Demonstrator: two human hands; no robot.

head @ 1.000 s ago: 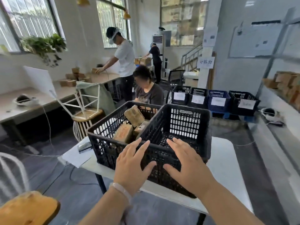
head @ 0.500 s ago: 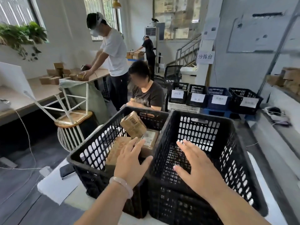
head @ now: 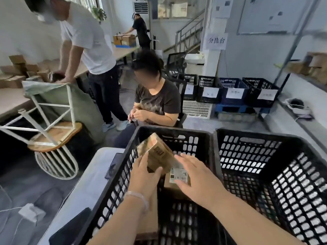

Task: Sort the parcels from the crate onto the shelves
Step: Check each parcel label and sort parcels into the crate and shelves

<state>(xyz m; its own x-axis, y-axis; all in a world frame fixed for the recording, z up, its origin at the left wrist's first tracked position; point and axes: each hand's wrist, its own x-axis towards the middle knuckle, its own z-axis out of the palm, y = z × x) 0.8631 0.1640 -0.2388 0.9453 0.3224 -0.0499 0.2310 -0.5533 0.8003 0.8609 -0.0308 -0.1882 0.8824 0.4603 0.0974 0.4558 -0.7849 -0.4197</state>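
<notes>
Two black plastic crates stand side by side on a white table (head: 83, 190). The left crate (head: 169, 132) holds several brown cardboard parcels; the right crate (head: 256, 137) looks bare inside. My left hand (head: 143, 176) reaches into the left crate and grips a tilted brown parcel with a barcode (head: 158, 153) between thumb and fingers. My right hand (head: 197, 180) is spread open over a second parcel with a white label (head: 177, 175), partly hiding it. A flat parcel (head: 153, 220) lies under my left forearm. Shelves with cardboard boxes (head: 313, 67) are at the far right.
A person sits just behind the left crate (head: 156, 98); another stands at a desk to the left (head: 92, 43). An upturned stool (head: 53, 121) lies on the left. Labelled crates (head: 230, 91) line the floor by the far wall. A dark phone (head: 113, 165) lies on the table.
I have come closer to the crates. Both hands went from hovering at the crates' near rim into the left crate, and my left hand has taken hold of the barcode parcel.
</notes>
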